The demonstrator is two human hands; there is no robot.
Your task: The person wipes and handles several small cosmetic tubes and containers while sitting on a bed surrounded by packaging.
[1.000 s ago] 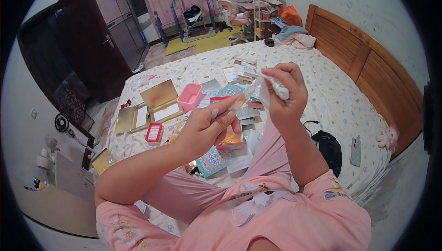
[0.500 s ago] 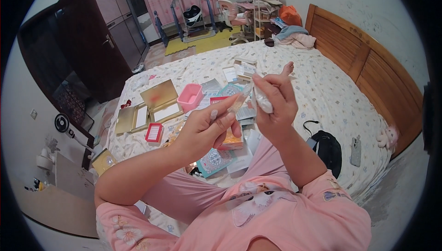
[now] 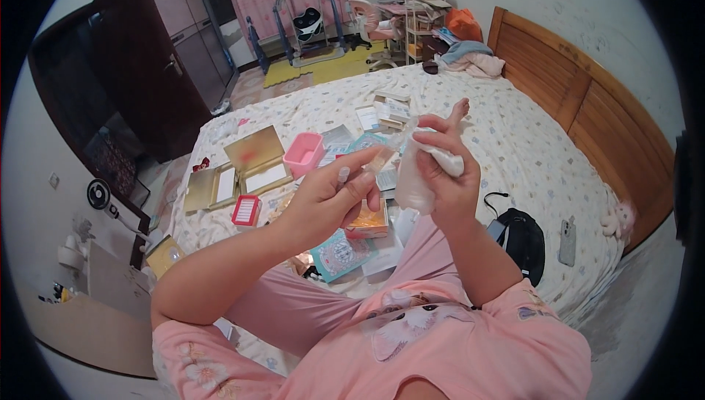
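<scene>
Above the middle of the bed, my left hand (image 3: 334, 191) pinches a small clear, amber-tinted piece (image 3: 382, 158) between thumb and forefinger. A short whitish cylinder (image 3: 343, 175) pokes out between its fingers. Close by on the right, my right hand (image 3: 453, 176) is closed on a crumpled white sheet (image 3: 416, 186), thin and partly see-through; whether it is tissue or plastic I cannot tell. Part of the sheet hangs below the thumb, and its upper edge lies near the clear piece. Beneath the hands stands an open box with orange contents (image 3: 369, 222), partly covered by my left hand.
A pink plastic basket (image 3: 303, 154), gold open cases (image 3: 255, 158) and a red-edged box (image 3: 247, 211) lie on the bed, left of my hands. Turquoise patterned packaging (image 3: 342, 255) is near my legs. A black bag (image 3: 523, 242) and a phone (image 3: 568, 241) lie right.
My right hand has shifted slightly right and its grip has changed. The white sheet, bunched in the palm before, now spreads and hangs lower. My left hand has barely moved.
</scene>
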